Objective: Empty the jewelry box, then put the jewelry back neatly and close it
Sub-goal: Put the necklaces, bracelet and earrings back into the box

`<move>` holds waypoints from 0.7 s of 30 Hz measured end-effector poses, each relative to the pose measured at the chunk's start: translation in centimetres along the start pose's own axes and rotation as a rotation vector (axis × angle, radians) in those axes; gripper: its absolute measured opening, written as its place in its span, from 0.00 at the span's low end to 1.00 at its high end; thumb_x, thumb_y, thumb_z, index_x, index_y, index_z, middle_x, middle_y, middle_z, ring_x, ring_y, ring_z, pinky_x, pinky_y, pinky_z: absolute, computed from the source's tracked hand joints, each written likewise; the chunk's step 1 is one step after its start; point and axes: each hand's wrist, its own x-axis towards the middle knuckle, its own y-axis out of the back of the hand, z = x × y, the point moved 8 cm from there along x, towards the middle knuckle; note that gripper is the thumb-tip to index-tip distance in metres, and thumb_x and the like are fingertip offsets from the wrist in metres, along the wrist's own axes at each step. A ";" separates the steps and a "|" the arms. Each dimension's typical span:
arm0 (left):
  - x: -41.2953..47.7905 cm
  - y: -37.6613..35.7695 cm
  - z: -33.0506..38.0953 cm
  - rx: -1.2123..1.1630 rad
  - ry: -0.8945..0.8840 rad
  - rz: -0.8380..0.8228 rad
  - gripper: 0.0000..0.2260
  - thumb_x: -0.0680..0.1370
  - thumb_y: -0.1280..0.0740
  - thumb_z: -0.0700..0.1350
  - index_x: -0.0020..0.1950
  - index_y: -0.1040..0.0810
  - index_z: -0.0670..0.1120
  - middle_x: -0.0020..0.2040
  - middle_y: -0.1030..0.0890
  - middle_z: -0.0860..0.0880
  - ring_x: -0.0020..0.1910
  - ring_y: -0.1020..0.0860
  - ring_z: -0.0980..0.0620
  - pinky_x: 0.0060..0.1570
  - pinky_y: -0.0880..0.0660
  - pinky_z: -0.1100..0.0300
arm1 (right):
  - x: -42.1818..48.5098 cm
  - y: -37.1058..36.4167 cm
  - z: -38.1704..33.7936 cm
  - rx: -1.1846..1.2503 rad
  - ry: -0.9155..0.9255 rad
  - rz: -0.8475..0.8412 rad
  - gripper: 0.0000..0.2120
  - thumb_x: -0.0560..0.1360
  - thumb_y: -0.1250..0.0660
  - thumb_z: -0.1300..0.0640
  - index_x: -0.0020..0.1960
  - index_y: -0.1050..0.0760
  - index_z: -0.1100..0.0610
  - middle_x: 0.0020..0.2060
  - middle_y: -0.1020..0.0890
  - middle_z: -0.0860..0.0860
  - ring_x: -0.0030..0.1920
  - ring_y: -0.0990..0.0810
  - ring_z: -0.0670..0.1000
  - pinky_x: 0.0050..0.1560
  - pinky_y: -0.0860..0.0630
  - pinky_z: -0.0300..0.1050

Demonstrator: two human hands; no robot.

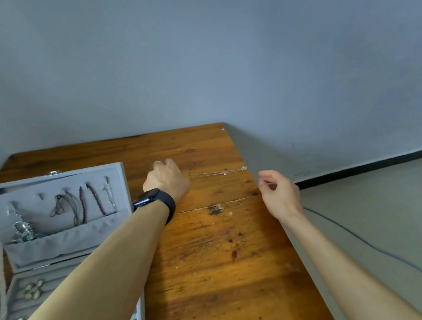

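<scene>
Emptying step; jewelry box, lower left, mostly full. Left hand pinched a ring-like piece mid-frame beside a chain; right hand slack, empty. Next, probably: set it on the tabletop.

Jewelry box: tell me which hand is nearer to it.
Left. The left hand, pinching a small ring, is just right of the open jewelry box; the right hand hovers at the right edge of the table.

My surface is worn, stained wood with a slight sheen; the jewelry box is matt grey velvety cloth.
</scene>
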 end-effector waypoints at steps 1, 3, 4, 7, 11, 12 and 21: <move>-1.5 0.6 0.7 -0.004 -0.053 0.006 0.14 0.79 0.37 0.44 0.65 0.29 0.44 0.61 0.27 0.43 0.47 0.24 0.43 0.42 0.23 0.52 | -1.6 0.8 -0.6 -0.001 0.029 0.011 0.12 0.81 0.36 0.56 0.64 0.22 0.50 0.58 0.18 0.45 0.55 0.24 0.43 0.56 0.33 0.36; -5.0 1.8 1.8 -0.019 -0.192 0.026 0.14 0.79 0.38 0.46 0.64 0.27 0.46 0.60 0.26 0.45 0.47 0.23 0.44 0.44 0.21 0.50 | -5.3 2.2 -1.9 0.019 0.085 0.025 0.12 0.80 0.34 0.57 0.63 0.21 0.50 0.57 0.18 0.44 0.56 0.22 0.44 0.55 0.32 0.32; -7.1 2.4 2.0 -0.029 -0.261 0.039 0.14 0.79 0.38 0.47 0.64 0.27 0.48 0.60 0.25 0.45 0.49 0.22 0.44 0.45 0.20 0.49 | -7.4 2.8 -2.4 0.038 0.101 0.022 0.12 0.80 0.33 0.57 0.62 0.21 0.50 0.56 0.17 0.44 0.56 0.21 0.42 0.53 0.32 0.28; -13.5 4.1 0.6 -0.072 -0.412 0.088 0.14 0.80 0.39 0.50 0.64 0.26 0.51 0.61 0.24 0.48 0.55 0.22 0.44 0.46 0.21 0.49 | -14.5 3.9 -3.9 0.105 0.132 -0.011 0.13 0.79 0.32 0.57 0.61 0.21 0.47 0.54 0.19 0.40 0.54 0.22 0.35 0.46 0.32 0.20; -21.3 4.3 -4.5 -0.203 -0.522 0.164 0.10 0.81 0.39 0.52 0.61 0.25 0.55 0.58 0.24 0.53 0.55 0.23 0.49 0.44 0.20 0.48 | -24.0 3.0 -5.1 0.190 0.188 -0.065 0.12 0.78 0.31 0.57 0.57 0.21 0.43 0.52 0.18 0.39 0.54 0.21 0.38 0.50 0.26 0.28; -23.1 4.0 -6.1 -0.234 -0.533 0.178 0.10 0.81 0.39 0.52 0.60 0.25 0.56 0.57 0.24 0.54 0.54 0.23 0.51 0.44 0.20 0.49 | -26.1 2.4 -5.2 0.179 0.209 -0.079 0.11 0.77 0.30 0.57 0.57 0.20 0.43 0.52 0.18 0.39 0.54 0.20 0.40 0.51 0.24 0.32; -34.0 -1.9 -18.8 -0.348 -0.366 0.184 0.08 0.76 0.31 0.45 0.54 0.18 0.54 0.52 0.22 0.57 0.53 0.26 0.55 0.51 0.23 0.57 | -37.6 -5.7 -5.4 -0.005 0.324 -0.276 0.11 0.75 0.27 0.51 0.57 0.19 0.45 0.47 0.21 0.38 0.48 0.22 0.41 0.47 0.27 0.30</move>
